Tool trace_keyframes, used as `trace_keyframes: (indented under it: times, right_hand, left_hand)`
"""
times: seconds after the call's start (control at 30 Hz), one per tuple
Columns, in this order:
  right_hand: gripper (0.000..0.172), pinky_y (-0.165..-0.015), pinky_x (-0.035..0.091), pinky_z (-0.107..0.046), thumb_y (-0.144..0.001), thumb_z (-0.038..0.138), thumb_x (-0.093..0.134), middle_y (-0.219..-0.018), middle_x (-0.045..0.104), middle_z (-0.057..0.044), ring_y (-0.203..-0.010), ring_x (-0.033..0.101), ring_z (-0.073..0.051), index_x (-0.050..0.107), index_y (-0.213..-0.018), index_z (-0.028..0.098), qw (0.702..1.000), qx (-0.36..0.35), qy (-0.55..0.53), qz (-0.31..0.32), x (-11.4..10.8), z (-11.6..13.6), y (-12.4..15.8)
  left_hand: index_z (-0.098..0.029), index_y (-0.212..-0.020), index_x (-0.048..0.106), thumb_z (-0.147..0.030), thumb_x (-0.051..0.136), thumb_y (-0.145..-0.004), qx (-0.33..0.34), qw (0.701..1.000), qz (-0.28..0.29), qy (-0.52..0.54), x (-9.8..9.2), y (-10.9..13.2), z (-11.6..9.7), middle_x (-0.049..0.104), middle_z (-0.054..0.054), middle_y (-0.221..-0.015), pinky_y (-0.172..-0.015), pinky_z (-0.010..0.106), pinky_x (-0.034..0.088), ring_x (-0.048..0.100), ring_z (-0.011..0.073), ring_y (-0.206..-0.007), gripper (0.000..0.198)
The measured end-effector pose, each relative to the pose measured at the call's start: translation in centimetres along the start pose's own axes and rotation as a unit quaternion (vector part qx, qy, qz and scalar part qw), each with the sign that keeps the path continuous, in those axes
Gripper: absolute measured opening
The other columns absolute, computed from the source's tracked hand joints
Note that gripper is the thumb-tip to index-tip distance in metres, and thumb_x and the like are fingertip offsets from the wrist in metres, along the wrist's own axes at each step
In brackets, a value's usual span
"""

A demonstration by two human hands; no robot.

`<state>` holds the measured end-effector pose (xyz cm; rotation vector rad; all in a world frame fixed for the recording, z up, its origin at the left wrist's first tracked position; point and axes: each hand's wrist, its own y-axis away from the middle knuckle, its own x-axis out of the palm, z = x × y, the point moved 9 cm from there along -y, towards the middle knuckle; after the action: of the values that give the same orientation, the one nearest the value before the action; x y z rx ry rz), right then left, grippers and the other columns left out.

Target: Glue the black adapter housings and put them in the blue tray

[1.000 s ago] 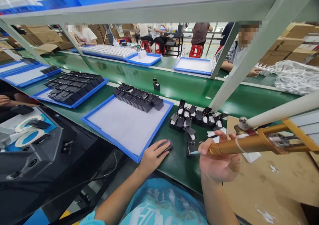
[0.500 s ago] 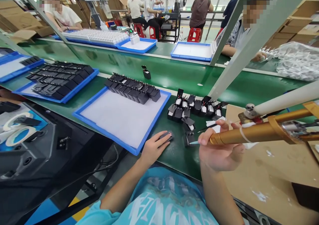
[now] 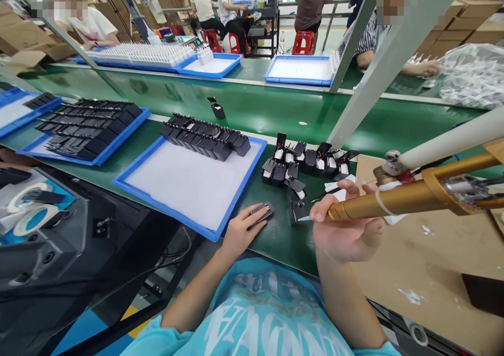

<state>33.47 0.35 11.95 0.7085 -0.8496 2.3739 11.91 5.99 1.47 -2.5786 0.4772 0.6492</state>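
Observation:
My left hand rests on the green bench, its fingers closed about a small black box. My right hand grips a gold cylindrical dispenser near its front end. From it a pale blue tapered nozzle points left, its tip at another black box on the bench; whether they touch I cannot tell. Behind that one stand several black boxes with flaps raised, white parts inside. Black boxes in rows fill the far end of a blue-rimmed tray.
A second blue-rimmed tray of black boxes lies further left. One open black box sits on the green belt behind. A slanted metal post and cardboard are on my right. Co-workers sit across the belt.
The open black box on the belt has travelled left. The nozzle tip has shifted slightly left over the box before it. My view has turned a little; my left hand keeps its box.

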Motion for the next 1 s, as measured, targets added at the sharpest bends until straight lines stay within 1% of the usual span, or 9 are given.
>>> trace_keyframes:
  times: [0.07,0.1,0.17,0.23,0.33,0.43,0.63,0.87,1.0]
  right_hand:
    - [0.034,-0.036,0.046,-0.03,-0.083,0.045,0.048,-0.105,0.058,0.0,-0.043,0.056,-0.009,0.062,-0.11,0.032,1.0,0.003,0.004,0.002,0.0,0.0,0.0]
    - [0.034,-0.036,0.046,-0.03,-0.082,0.045,0.048,-0.105,0.058,0.0,-0.043,0.057,-0.009,0.062,-0.11,0.032,1.0,0.003,0.005,0.0,-0.1,0.0,0.0]
    - [0.034,-0.036,0.046,-0.031,-0.082,0.046,0.049,-0.105,0.058,0.0,-0.043,0.057,-0.009,0.062,-0.11,0.032,1.0,0.005,0.005,-0.002,-0.2,0.0,0.0]
    - [0.035,-0.035,0.047,-0.031,-0.081,0.047,0.051,-0.105,0.058,0.0,-0.043,0.058,-0.009,0.063,-0.11,0.032,1.0,0.008,0.002,-0.004,-0.3,0.0,0.0]
    - [0.036,-0.035,0.046,-0.031,-0.079,0.049,0.053,-0.104,0.059,0.0,-0.042,0.057,-0.01,0.063,-0.109,0.031,1.0,0.014,0.001,-0.015,-0.4,-0.1,-0.1]
    - [0.038,-0.033,0.044,-0.03,-0.076,0.053,0.055,-0.101,0.061,0.001,-0.041,0.055,-0.009,0.063,-0.106,0.031,0.999,0.02,0.006,-0.036,-0.8,-0.2,-0.1]
    - [0.039,-0.032,0.042,-0.03,-0.073,0.054,0.055,-0.1,0.062,0.003,-0.038,0.054,-0.01,0.064,-0.105,0.033,0.999,0.027,0.009,-0.039,-0.9,-0.3,0.0]
    - [0.036,-0.033,0.036,-0.034,-0.072,0.05,0.053,-0.099,0.062,0.004,-0.037,0.05,-0.011,0.066,-0.103,0.035,0.996,0.042,0.034,-0.076,-1.2,-0.3,0.2]
    - [0.037,-0.035,0.034,-0.035,-0.068,0.056,0.056,-0.099,0.062,0.004,-0.038,0.046,-0.011,0.066,-0.099,0.039,0.991,0.06,0.058,-0.107,-1.6,-0.3,0.4]
  left_hand:
    - [-0.027,-0.116,0.069,-0.035,0.07,-0.083,-0.076,0.989,-0.039,0.118,-0.3,-0.2,1.3,0.067,0.005,-0.124,-0.101,0.042,0.052,0.064,0.0257,-0.114,0.034]
    - [-0.026,-0.117,0.068,-0.039,0.071,-0.081,-0.122,0.97,-0.064,0.198,-0.4,-0.2,2.1,0.067,0.006,-0.123,-0.099,0.043,0.054,0.064,0.0266,-0.114,0.039]
    - [-0.024,-0.122,0.063,-0.046,0.069,-0.081,-0.215,0.902,-0.097,0.362,-0.1,0.0,3.1,0.069,0.006,-0.12,-0.092,0.042,0.058,0.065,0.0264,-0.111,0.046]
    - [-0.023,-0.12,0.062,-0.046,0.067,-0.083,-0.284,0.825,-0.094,0.479,0.8,0.2,3.2,0.071,0.005,-0.116,-0.086,0.037,0.061,0.068,0.0239,-0.106,0.043]
    - [-0.019,-0.109,0.065,-0.042,0.066,-0.086,-0.332,0.745,-0.073,0.574,1.6,0.3,2.4,0.073,0.004,-0.109,-0.08,0.03,0.062,0.071,0.0198,-0.097,0.032]
    - [-0.018,-0.106,0.065,-0.042,0.064,-0.088,-0.343,0.709,-0.062,0.613,1.6,0.2,1.9,0.074,0.004,-0.107,-0.079,0.027,0.062,0.072,0.019,-0.095,0.03]
    - [-0.018,-0.107,0.064,-0.043,0.065,-0.086,-0.318,0.72,-0.067,0.613,0.2,-0.5,1.9,0.074,0.004,-0.105,-0.077,0.025,0.062,0.071,0.0197,-0.097,0.033]
    - [-0.02,-0.117,0.059,-0.048,0.069,-0.081,-0.271,0.778,-0.064,0.564,-1.8,-1.0,1.7,0.072,0.005,-0.11,-0.083,0.035,0.06,0.069,0.0245,-0.103,0.046]
    - [-0.023,-0.121,0.057,-0.047,0.074,-0.075,-0.256,0.811,-0.084,0.519,-4.9,-1.1,2.9,0.071,0.006,-0.109,-0.08,0.038,0.06,0.07,0.0252,-0.098,0.055]
